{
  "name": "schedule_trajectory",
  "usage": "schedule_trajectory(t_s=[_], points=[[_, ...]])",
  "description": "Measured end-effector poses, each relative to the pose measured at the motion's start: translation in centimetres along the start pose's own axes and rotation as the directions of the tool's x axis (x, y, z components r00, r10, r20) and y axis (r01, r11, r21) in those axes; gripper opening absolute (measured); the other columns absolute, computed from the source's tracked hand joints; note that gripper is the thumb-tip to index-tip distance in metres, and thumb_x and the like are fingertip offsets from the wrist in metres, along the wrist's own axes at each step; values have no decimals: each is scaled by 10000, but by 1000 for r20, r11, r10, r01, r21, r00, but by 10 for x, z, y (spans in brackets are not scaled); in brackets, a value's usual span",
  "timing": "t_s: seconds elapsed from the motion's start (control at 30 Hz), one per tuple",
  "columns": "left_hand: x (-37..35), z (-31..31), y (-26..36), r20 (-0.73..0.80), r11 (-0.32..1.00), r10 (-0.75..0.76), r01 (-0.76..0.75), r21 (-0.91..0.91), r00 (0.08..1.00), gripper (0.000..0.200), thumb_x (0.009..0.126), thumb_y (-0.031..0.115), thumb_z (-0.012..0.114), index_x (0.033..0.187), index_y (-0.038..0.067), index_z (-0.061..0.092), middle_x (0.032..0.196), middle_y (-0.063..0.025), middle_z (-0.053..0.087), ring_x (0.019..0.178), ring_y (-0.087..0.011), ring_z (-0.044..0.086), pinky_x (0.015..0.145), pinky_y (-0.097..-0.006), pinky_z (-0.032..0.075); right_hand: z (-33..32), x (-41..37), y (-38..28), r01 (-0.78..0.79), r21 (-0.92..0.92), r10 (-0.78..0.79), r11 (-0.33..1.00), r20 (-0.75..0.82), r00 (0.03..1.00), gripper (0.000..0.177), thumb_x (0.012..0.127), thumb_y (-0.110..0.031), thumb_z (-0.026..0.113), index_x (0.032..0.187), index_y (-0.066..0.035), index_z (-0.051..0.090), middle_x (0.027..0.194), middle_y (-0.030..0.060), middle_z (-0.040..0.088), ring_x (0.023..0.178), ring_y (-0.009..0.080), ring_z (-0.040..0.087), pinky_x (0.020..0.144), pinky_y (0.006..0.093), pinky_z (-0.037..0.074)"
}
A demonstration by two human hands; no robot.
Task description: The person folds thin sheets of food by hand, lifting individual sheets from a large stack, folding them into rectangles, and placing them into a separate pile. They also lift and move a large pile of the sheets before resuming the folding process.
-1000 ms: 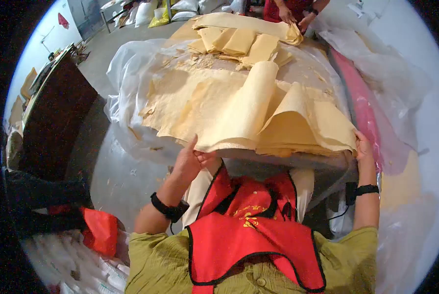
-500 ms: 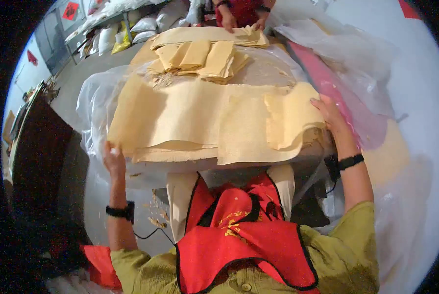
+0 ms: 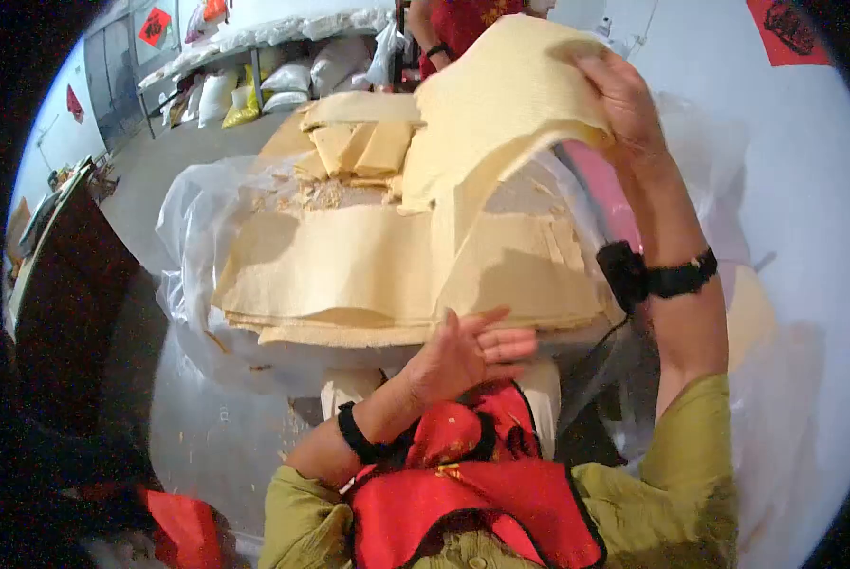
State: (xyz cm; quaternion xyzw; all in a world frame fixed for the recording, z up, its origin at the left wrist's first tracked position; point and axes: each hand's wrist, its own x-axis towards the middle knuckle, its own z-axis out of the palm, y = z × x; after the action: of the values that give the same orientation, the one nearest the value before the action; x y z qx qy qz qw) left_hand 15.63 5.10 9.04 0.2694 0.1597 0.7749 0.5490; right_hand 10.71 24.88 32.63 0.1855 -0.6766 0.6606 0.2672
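Observation:
My right hand is raised high at the right, thumb and fingers pinching the edge of a thin pale-yellow sheet. This sheet has a fine cloth-like texture and hangs down and leftward in a curve, its lower part over the stack. Below lies the stack of similar sheets, wide and flat across the table, with slightly uneven front edges. At the stack's front edge, in the middle, my left hand is open, fingers stretched out to the right and nothing in it.
Folded yellow pieces and crumbs lie farther back on the table. Clear plastic drapes over its left side. Across the table stands another person in red, partly hidden by the raised sheet. White sacks line the back wall.
My right hand has lifted the sheet from the stack, up and away from me. My left hand has moved from the stack's left corner to its front middle.

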Motion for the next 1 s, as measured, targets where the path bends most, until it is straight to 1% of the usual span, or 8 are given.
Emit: schedule_trajectory(t_s=[0.17,0.33,0.5,0.6,0.67,0.83,0.97,1.0], points=[[11,-10,53,-292,905,418,-423,46,861,661,810,519,449,1190,-17,373,1225,-207,424,1130,-325,429,935,-461,363,-53,-27,2,-48,-18,44,999,-153,987,278,825,-179,493,1051,-25,541,933,73,601,794,156,590,723,272,474],[-6,-66,63,-659,839,523,-463,285,540,275,850,224,486,1008,-1,477,1023,-125,549,943,-273,559,828,-429,462,-89,-99,80,-385,-72,371,920,-152,916,246,819,-165,506,1013,-24,557,911,59,605,784,152,587,706,270,472],[-25,-100,35,-750,862,506,-293,414,426,266,836,171,482,1036,-3,470,966,-95,542,880,-230,557,743,-386,482,-139,-180,213,-703,19,698,711,-142,702,209,772,-129,575,944,-10,579,835,48,615,697,151,588,636,283,480],[-18,-115,33,-816,857,505,-280,433,283,281,842,188,492,1046,-4,477,968,-89,539,863,-221,551,710,-352,471,-129,-194,221,-751,-397,706,527,-287,647,209,787,-79,572,971,18,561,859,70,606,719,119,574,635,247,467],[-6,-106,31,-816,807,564,-292,513,127,294,853,199,491,1070,0,479,982,-87,539,865,-225,543,696,-333,461,-134,-201,233,-728,-380,703,570,-233,672,206,783,-83,584,959,21,562,854,72,605,727,110,568,632,248,459],[20,-131,21,-437,460,772,67,885,462,388,840,131,471,1213,40,409,1160,-123,471,1031,-281,470,835,-378,402,-127,-208,225,-731,-360,706,579,-228,671,203,778,-100,598,943,13,565,842,51,601,730,105,557,636,257,457],[63,-101,-6,142,-408,544,113,906,827,551,727,3,461,1265,78,371,1299,-167,354,1217,-351,308,991,-462,236,-124,-214,223,-669,-388,639,633,-226,735,219,775,-118,606,957,-2,571,845,31,602,743,110,549,655,269,458],[72,-93,-13,90,-465,474,163,870,876,600,688,-7,463,1271,94,365,1316,-168,329,1241,-361,259,1003,-488,189,-129,-219,236,-635,-377,603,674,-217,768,220,769,-132,611,950,-10,584,839,36,611,739,122,556,655,287,459]])
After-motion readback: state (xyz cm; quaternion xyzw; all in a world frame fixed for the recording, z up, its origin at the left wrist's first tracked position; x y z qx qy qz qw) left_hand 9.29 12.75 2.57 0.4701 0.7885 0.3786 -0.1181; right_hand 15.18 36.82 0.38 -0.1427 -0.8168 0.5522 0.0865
